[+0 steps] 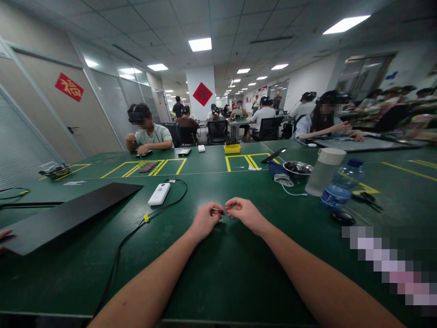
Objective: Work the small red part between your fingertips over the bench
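Above the green table (218, 278), in front of me, my left hand (207, 220) and my right hand (246, 215) meet almost fingertip to fingertip. The right thumb and index finger pinch a small red piece (228, 208). Between the left fingertips is a tiny dark reddish thing (221, 212), too small and too covered by the fingers to name. Whether the two pieces touch, I cannot tell.
A white power bank (159, 194) with a black cable (129, 232) lies left, near a dark board (78, 218) touched by another person's hand. Right are a steel bowl (297, 169), a frosted bottle (324, 172), a water bottle (342, 184) and a black mouse (342, 217). People sit opposite.
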